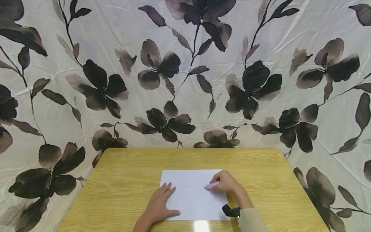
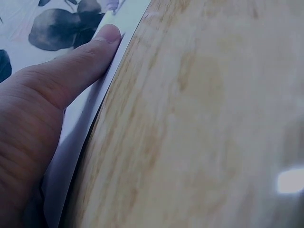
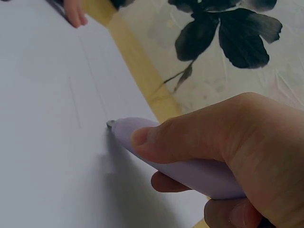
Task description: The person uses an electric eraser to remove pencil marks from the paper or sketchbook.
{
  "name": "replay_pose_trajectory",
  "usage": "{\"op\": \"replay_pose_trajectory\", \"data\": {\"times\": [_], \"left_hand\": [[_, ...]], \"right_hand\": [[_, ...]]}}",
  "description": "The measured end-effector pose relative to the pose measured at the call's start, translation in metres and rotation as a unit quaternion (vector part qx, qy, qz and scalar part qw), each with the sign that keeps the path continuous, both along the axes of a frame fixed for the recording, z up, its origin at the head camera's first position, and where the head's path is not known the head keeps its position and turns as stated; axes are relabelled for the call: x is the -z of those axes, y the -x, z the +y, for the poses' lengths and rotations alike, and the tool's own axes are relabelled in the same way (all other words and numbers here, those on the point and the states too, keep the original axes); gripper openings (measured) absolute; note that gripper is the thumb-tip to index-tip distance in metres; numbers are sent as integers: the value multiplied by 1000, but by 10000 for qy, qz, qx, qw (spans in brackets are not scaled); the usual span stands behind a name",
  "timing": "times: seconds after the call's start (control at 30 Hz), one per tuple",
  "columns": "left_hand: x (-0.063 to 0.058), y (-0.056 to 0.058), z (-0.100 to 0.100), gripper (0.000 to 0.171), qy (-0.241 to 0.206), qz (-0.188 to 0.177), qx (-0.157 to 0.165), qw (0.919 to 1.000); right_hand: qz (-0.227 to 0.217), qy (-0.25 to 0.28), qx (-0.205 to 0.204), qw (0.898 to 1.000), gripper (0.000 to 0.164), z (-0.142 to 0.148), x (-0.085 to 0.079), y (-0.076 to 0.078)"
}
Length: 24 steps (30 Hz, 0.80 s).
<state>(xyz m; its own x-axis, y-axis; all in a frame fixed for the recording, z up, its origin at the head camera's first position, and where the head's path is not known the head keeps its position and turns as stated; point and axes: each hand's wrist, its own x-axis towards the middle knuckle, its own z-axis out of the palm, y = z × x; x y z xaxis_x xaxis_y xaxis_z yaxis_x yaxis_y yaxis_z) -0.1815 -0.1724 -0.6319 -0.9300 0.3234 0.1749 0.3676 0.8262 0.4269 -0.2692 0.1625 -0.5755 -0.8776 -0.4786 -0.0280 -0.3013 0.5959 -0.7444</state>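
Pen (image 3: 197, 176) is lt. purple; paper (image 1: 197, 204) white w/ faint grey lines. Table (image 1: 127, 175) is yellow-brn. w/ wood grain. Cloth (image 1: 185, 74) is off-white w/ blk. & brn. flowers, sleeve (image 1: 252, 220) beige.

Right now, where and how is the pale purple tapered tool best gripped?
Probably by its thick rounded barrel, where the right hand pinches it, coming from the right: the small dark tip points left over the white rectangular paper.

- No text, brand or number can be read in any view.
- White paper sheet (image 1: 197, 206): faint thin lines only, forming no legible characters.
- Lavender pen-shaped tool (image 3: 199, 178): no readable label on its visible side.
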Motion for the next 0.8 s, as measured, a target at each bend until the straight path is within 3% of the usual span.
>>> {"op": "replay_pose_trajectory", "data": {"times": [0.27,0.53,0.8], "left_hand": [[0,-1,-1,101,26,-57,1,10000],[-2,-1,-1,101,6,-30,-28,10000],[-5,-1,1,100,21,-160,19,9999]], "right_hand": [[61,92,-117,9999,12,-7,-4,0],[-58,-81,98,9999,11,-1,-6,-1],[124,-83,-120,9998,11,-9,-5,1]]}}
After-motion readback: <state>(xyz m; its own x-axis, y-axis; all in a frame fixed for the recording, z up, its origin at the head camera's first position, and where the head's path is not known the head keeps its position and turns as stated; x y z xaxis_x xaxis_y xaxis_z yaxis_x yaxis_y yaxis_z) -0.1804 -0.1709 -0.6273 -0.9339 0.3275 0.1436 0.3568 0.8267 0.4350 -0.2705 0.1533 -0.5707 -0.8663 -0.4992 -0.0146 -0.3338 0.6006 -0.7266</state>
